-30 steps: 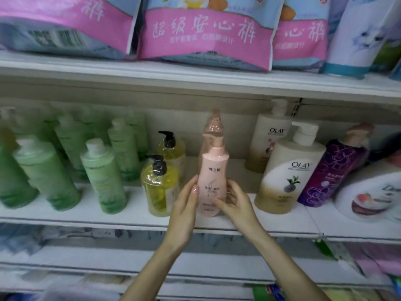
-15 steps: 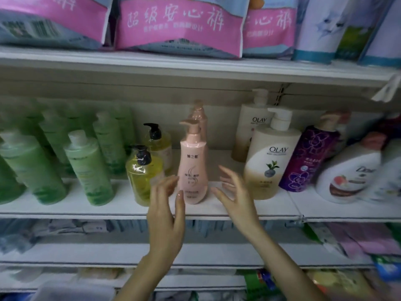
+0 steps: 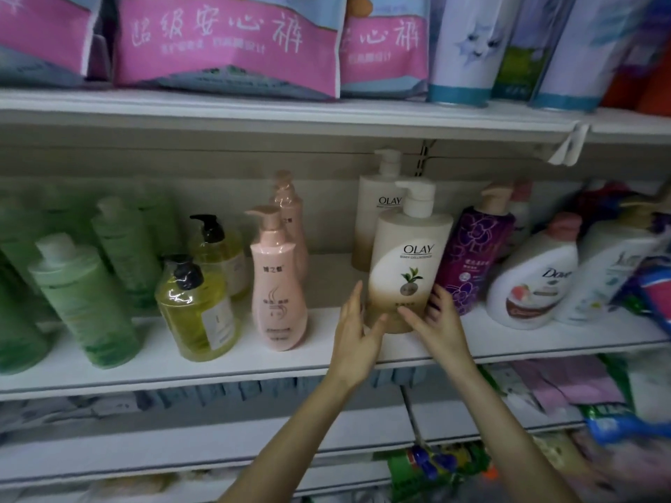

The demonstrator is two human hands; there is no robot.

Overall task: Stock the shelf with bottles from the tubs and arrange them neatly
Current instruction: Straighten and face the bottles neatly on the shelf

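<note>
So the big cream Olay bottle is standing upright near the front edge of the middle shelf, and both hands are on its lower part. The left hand lies flat against the bottle's left side, fingers pretty much straight and pointing up, thumb reaching toward the front. The right hand is wrapped round the right side, fingers curled at the edge and thumb across the label, so that one's really gripping it.

Another Olay bottle sits right behind it. A purple bottle is just beside it on the right, then a white Dove bottle. On the left, with a gap between, there's a pink bottle, then a yellow bottle and blurry green bottles.
</note>
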